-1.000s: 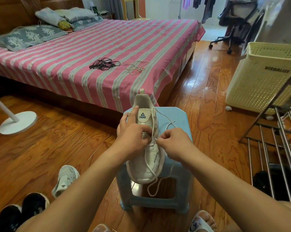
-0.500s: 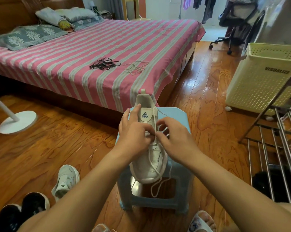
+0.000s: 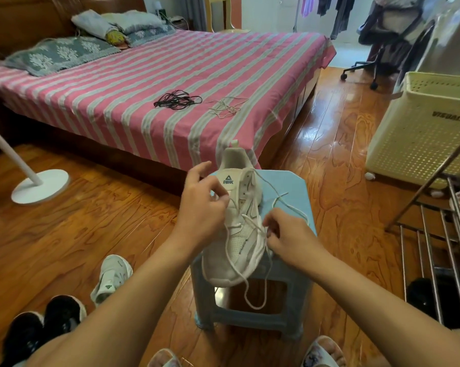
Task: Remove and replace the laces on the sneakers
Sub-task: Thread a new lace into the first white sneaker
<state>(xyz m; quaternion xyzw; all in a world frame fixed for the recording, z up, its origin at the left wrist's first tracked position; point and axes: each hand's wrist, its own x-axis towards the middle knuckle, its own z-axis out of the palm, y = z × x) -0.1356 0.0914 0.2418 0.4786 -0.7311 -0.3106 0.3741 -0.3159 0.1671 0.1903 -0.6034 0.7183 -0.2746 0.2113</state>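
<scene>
A white sneaker [image 3: 239, 242] lies on a light blue plastic stool [image 3: 290, 186], toe towards me. Its white lace [image 3: 252, 295] is partly threaded, with a loop hanging over the toe and a loose end lying on the stool at the right. My left hand [image 3: 202, 207] is at the sneaker's left side near the tongue, fingers curled and pinching the lace. My right hand [image 3: 287, 234] is at the sneaker's right side, pinching the lace by the eyelets. Black laces [image 3: 177, 100] and pale laces [image 3: 227, 107] lie on the bed.
The pink striped bed [image 3: 144, 83] stands behind the stool. Another white sneaker [image 3: 111, 279] and black shoes [image 3: 38, 329] sit on the wooden floor at lower left. A cream laundry basket [image 3: 425, 133] and a metal rack [image 3: 441, 239] stand at the right; a white fan base [image 3: 39, 186] at the left.
My hands have drawn apart: the right hand moved down and to the right with the lace, and the left hand shifted to the sneaker's left side, uncovering the tongue and eyelets.
</scene>
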